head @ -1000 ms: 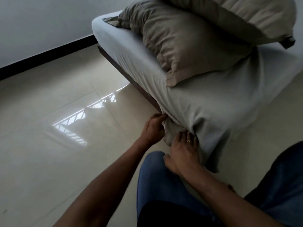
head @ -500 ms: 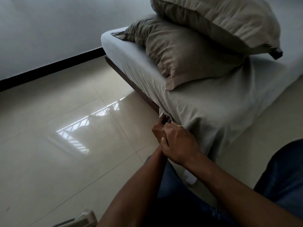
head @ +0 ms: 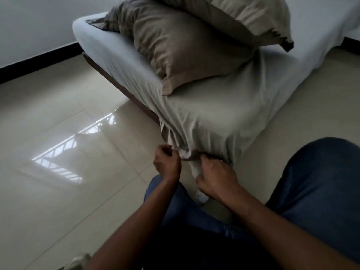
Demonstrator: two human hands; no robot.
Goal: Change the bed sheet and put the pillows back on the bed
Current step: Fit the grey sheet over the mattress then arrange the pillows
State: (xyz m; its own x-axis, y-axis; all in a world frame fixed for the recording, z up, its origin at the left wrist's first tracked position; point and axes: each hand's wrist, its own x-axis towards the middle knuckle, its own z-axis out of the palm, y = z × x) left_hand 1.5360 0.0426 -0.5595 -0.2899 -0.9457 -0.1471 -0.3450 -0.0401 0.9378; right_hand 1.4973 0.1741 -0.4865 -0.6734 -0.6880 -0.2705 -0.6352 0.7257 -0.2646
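Glossy floor tiles (head: 50, 191) flank the bed (head: 120, 90) as left hand (head: 167, 164) and right hand (head: 216, 178) clutch the bed sheet (head: 224, 117) hem hanging between them at its near corner.

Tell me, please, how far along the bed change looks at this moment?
Done: the grey sheet covers the bed on top and along its near side, with a lower pillow and an upper pillow stacked on it. In hand: the left hand and right hand grip the sheet's bunched corner, which hangs untucked. Left: tucking that corner under, then probably laying the pillows out.
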